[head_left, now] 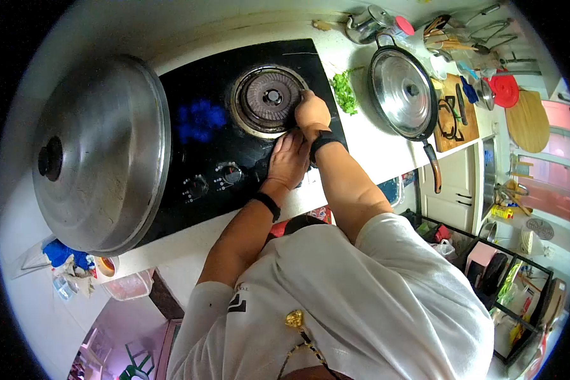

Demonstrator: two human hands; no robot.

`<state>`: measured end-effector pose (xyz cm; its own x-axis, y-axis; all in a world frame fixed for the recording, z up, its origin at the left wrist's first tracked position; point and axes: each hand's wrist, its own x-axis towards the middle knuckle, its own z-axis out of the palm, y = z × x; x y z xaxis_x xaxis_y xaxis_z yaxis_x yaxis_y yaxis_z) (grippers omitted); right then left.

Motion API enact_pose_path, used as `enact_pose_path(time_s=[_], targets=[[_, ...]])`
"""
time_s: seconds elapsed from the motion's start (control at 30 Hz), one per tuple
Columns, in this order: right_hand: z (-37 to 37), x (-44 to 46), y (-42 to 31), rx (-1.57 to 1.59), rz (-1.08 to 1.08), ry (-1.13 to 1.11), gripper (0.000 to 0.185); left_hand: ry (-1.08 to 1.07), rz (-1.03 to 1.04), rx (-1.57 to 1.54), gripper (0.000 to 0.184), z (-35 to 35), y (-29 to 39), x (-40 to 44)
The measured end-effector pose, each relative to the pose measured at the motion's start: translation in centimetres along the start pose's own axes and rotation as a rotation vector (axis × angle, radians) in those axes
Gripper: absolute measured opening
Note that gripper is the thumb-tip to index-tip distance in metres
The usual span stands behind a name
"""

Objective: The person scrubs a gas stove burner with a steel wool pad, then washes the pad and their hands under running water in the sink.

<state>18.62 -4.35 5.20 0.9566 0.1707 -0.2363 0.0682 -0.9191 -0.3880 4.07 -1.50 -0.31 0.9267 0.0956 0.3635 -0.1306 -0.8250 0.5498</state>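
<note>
My left hand (287, 159) lies flat on the black stove (202, 85), fingers stretched toward the burner (272, 95). Beside it, my right hand (313, 114) is closed at the burner's right rim; whatever it grips there is too small and hidden to name. Blue light shows on the stove left of the burner. Two control knobs, one of them a round knob (231, 174), sit near the front edge. A large domed metal lid (101, 158) covers the stove's left end.
Green leaves (344, 92) lie on the white counter (354, 142). Farther right are a pan with a glass lid (399, 88), its handle past the counter edge, and a wooden board (465, 130) with a knife. A metal kettle (368, 24) stands at the back.
</note>
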Motion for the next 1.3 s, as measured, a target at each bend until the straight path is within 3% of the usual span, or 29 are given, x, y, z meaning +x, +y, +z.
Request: enact_pose_path(time_s=[0.23, 0.27, 0.5, 0.6, 0.83, 0.9, 1.1, 1.17, 1.3], targets=[[0.0, -1.6, 1.4, 0.025, -0.012, 0.034, 0.038, -0.018, 0.021, 0.007, 0.043, -0.8, 0.2, 0.3], [0.0, -0.5, 1.0, 0.013, -0.022, 0.034, 0.038, 0.01, 0.027, -0.029, 0.029, -0.8, 0.2, 0.3], [-1.2, -2.6, 1.6, -0.137, -0.053, -0.066, 0.039, 0.015, -0.006, -0.018, 0.027, -0.6, 0.4, 0.4], [-0.8, 0.5, 0.8, -0.107, -0.156, 0.018, 0.038, -0.03, 0.0, -0.014, 0.025, -1.0, 0.4, 0.4], [-1.3, -0.9, 2.1, -0.14, -0.086, -0.105, 0.042, -0.005, 0.005, -0.009, 0.021, -1.0, 0.5, 0.6], [-1.1, 1.9, 1.0, -0.087, -0.227, -0.025, 0.04, -0.002, 0.005, -0.009, 0.021, -1.1, 0.5, 0.6], [-1.2, 0.4, 2.9, -0.104, -0.145, -0.074, 0.041, 0.01, 0.002, 0.006, 0.018, -1.2, 0.6, 0.6], [-0.2, 2.1, 2.8, -0.031, -0.265, 0.044, 0.033, 0.017, 0.002, 0.017, 0.017, -0.8, 0.5, 0.5], [-1.2, 3.6, 0.8, -0.029, -0.315, -0.015, 0.035, 0.039, -0.009, 0.004, 0.013, -1.2, 0.9, 0.6]])
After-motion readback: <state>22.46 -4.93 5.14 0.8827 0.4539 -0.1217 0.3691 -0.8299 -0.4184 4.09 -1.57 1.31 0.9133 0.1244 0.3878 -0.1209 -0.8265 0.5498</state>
